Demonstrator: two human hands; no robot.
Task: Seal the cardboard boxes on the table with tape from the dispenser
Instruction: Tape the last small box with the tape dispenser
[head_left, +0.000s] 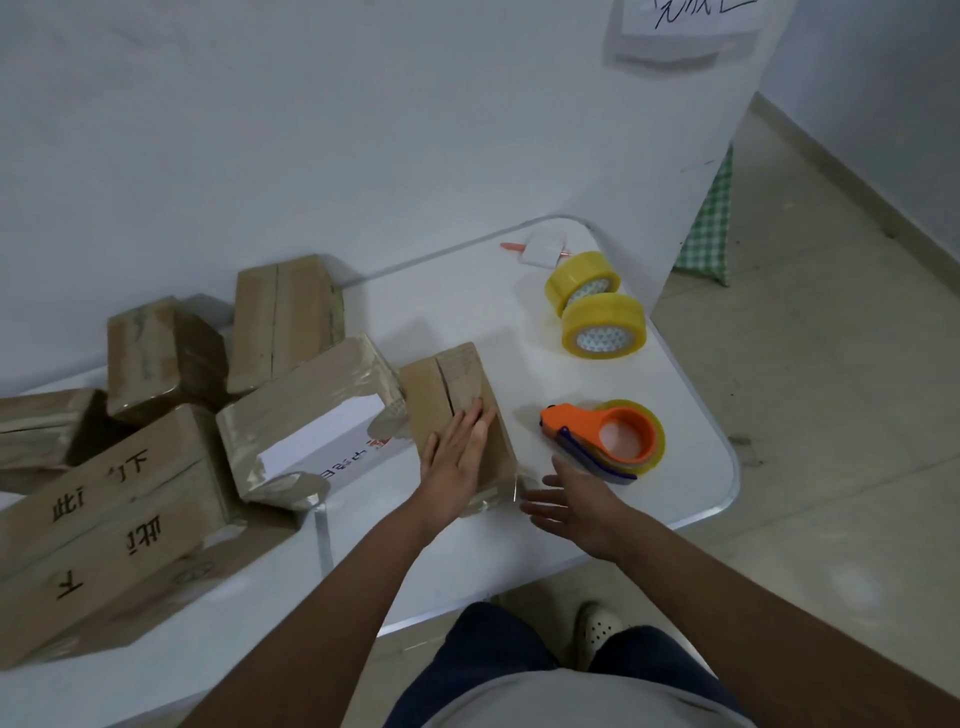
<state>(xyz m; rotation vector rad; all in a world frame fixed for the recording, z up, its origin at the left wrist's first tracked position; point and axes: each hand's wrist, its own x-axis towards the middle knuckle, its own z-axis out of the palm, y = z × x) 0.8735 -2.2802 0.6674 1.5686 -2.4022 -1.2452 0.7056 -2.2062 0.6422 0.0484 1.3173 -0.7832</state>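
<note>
1. Small cardboard box (457, 410) sits near the middle of the white tabletop (691, 395), toward the front edge, just beside the pile of other boxes (291, 415) that fills the tabletop's left side. Its centre flap seam still looks open at the far end.
2. Left hand (457, 457) lies flat on the box top, fingers straight, pressing down, holding nothing.
3. Right hand (576, 501) hovers spread wide at the box's near right corner, empty. A bit of clear tape seems to hang off that corner, but it is blurred and hard to confirm.
4. Tape dispenser (605, 439), orange with a clear roll, rests just right of the box, near the tabletop's right front corner. Two yellow spare rolls (597, 306) sit toward the right back corner.
5. Handling, judged: the box is likely light and stiff-walled, with flaps that give under pressure, so pin it from the top. The taped faces are slick.
6. Take the dispenser through its orange ring handle, away from the cutter end.
</note>
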